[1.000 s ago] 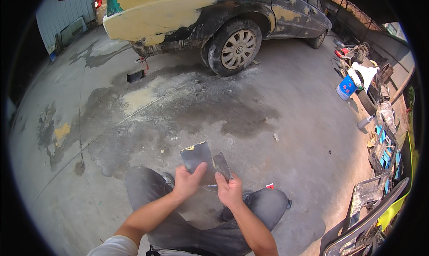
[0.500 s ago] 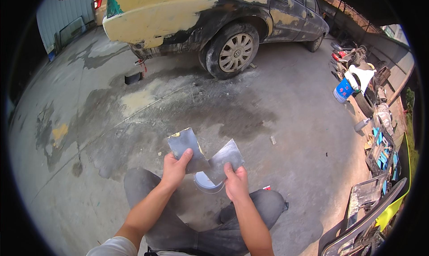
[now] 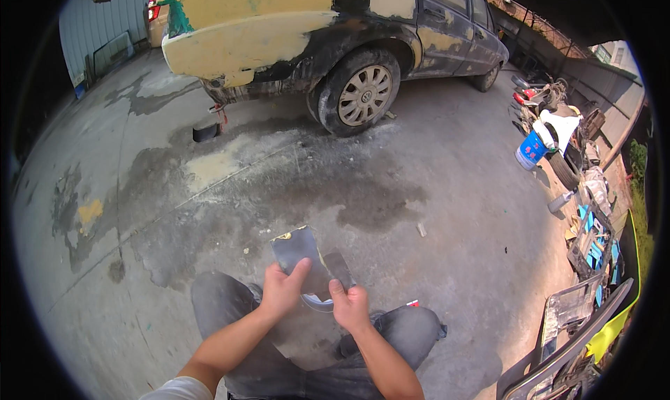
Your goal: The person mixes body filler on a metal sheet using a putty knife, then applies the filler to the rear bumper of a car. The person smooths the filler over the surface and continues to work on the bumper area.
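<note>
My left hand [image 3: 283,292] is closed on a flat grey putty spreader [image 3: 296,249], its thumb pressed on the face. Yellowish filler clings to the spreader's far edge and corner. Just to the right, my right hand [image 3: 352,306] pinches a second thin putty spreader [image 3: 339,266], tilted and seen at a slant. The two plates are close together, their near edges overlapping in view; whether they touch I cannot tell. Below them a round, pale-rimmed can or lid [image 3: 317,303] shows in part, mostly hidden by the hands and plates.
A car [image 3: 244,51] with yellow filler patches stands ahead, its rear wheel [image 3: 364,95] facing me. On the right are a blue bucket [image 3: 532,150], a bottle [image 3: 560,202] and heaped car parts. A small red-and-white item [image 3: 412,304] is by my right knee.
The right spreader has turned from face-on to slanted and moved left, closer to the left one. Both hands are slightly lower in view, and the view has shifted a little.
</note>
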Available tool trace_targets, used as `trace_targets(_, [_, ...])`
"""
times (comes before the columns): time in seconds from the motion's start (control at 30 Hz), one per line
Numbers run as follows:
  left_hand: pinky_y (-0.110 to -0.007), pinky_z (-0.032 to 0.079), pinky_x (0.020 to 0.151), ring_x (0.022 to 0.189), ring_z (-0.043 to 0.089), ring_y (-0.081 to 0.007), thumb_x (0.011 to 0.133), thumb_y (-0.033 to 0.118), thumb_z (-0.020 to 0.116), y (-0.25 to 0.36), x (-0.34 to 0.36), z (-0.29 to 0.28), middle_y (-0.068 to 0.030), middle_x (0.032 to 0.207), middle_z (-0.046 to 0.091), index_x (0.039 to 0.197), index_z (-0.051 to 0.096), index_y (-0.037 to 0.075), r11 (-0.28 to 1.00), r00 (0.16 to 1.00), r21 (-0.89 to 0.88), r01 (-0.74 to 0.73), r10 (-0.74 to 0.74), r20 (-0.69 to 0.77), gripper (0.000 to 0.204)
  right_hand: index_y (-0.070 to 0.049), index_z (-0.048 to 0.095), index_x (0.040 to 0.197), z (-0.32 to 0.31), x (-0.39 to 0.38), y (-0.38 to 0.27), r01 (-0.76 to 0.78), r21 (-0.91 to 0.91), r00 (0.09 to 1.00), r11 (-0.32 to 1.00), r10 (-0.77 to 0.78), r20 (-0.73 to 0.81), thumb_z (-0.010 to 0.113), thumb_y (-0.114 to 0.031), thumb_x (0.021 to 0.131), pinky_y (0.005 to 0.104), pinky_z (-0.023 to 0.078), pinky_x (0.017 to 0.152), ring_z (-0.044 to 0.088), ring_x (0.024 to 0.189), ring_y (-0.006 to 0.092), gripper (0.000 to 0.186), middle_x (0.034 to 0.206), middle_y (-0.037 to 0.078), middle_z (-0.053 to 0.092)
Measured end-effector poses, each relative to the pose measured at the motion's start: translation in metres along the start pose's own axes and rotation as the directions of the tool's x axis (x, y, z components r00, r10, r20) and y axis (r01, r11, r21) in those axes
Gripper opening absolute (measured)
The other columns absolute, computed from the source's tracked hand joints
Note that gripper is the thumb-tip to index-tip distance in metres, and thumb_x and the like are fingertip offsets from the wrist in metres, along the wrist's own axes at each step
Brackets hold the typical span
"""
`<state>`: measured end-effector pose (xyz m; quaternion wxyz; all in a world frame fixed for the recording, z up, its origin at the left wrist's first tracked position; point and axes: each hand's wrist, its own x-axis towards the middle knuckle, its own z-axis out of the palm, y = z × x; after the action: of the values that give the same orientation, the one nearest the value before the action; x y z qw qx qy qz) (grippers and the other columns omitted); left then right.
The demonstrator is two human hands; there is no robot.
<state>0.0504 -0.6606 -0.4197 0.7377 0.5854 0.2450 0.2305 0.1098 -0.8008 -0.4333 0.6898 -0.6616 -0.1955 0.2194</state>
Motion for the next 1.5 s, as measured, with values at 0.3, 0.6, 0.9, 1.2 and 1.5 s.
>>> trace_targets(0.3, [-0.030,0.047,0.070,0.078,0.059,-0.0123,0.092,0.035,0.056,-0.004,0.024,-0.026,-0.0080,0.088,0.066,0.096,0.064,-0.004,0.989,0.989,0.018,0.149,-0.149,-0.018,0.041,0.004,0.056,0.093,-0.012,0.012,-0.014,-0.016,-0.394,0.998,0.919,0.039,0.050,0.050,-0.025,0.095,0.0327,0.045,0.065,0.055,0.071,0.0138,0.029,0.075,0.009,0.061])
trace_targets(0.6, [-0.035,0.051,0.082,0.091,0.063,-0.0207,0.079,0.005,0.070,-0.002,0.001,0.000,-0.0124,0.104,0.064,0.108,0.058,-0.004,0.867,0.929,-0.342,0.362,-0.302,0.216,0.033,0.005,0.055,0.105,-0.015,0.018,-0.012,-0.232,0.155,0.944,0.960,0.261,-0.203,0.054,-0.011,0.091,0.0308,0.046,0.080,0.056,0.093,0.0165,0.021,0.104,0.011,0.060])
trace_targets(0.9, [-0.032,0.053,0.070,0.078,0.065,-0.0189,0.081,0.012,0.070,0.030,-0.006,-0.004,-0.0116,0.091,0.066,0.101,0.061,-0.003,0.997,0.988,0.019,0.080,-0.081,0.134,0.026,0.000,0.053,0.122,-0.021,0.021,-0.040,0.454,-0.864,0.748,0.217,-0.620,0.237,0.061,-0.002,0.067,0.0498,0.041,0.094,0.052,0.110,0.0394,0.055,0.117,0.019,0.056])
trace_targets(1.2, [-0.028,0.051,0.065,0.076,0.062,-0.0122,0.089,0.014,0.061,0.023,0.008,0.006,-0.0049,0.090,0.066,0.099,0.063,0.000,0.949,0.988,-0.303,0.087,-0.045,0.145,0.018,-0.003,0.036,0.133,-0.014,0.024,-0.027,0.182,0.632,0.977,0.753,-0.062,-0.206,0.054,-0.007,0.092,0.0459,0.053,0.081,0.057,0.103,0.0252,0.044,0.118,0.011,0.051])
trace_targets(1.5, [-0.030,0.053,0.052,0.069,0.063,-0.0171,0.089,0.014,0.062,-0.001,0.000,0.025,-0.0099,0.087,0.064,0.097,0.059,-0.003,0.957,0.995,-0.270,0.102,-0.095,0.038,0.019,0.004,0.045,0.130,-0.004,0.011,-0.011,0.179,0.281,0.972,0.943,-0.124,-0.202,0.057,-0.016,0.093,0.0325,0.046,0.088,0.055,0.106,0.0211,0.044,0.120,0.014,0.055])
